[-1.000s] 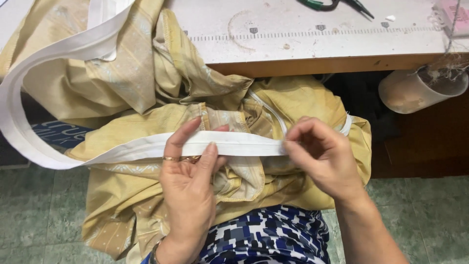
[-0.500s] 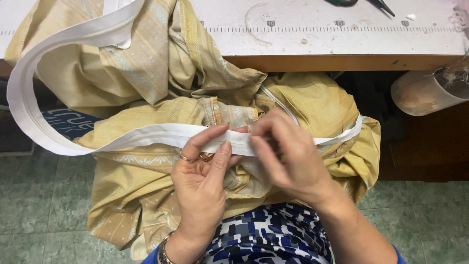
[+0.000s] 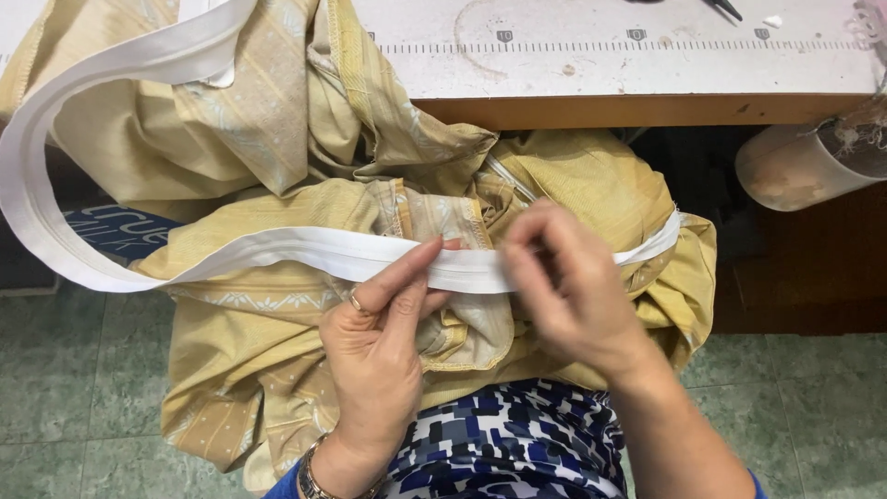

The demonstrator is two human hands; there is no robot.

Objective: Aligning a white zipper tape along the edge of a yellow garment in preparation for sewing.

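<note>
A long white fabric strip [image 3: 305,249] runs across my lap and loops up to the left onto the table. It lies over a heap of yellow patterned cloth [image 3: 259,342]. My left hand [image 3: 379,342], a ring on one finger, pinches the strip from below near its middle. My right hand [image 3: 573,286] grips the same strip just to the right, fingers curled over it. The strip's right end [image 3: 661,238] sticks out past my right hand.
A white worktable [image 3: 628,65] with a printed ruler scale along its edge stands ahead. A round beige container [image 3: 795,166] hangs under its right side. Scissor tips [image 3: 725,7] lie at the table's far edge. Green tiled floor [image 3: 74,388] is below.
My right hand has slid left along the strip, closer to my left hand. The view has shifted slightly, so the table edge sits lower.
</note>
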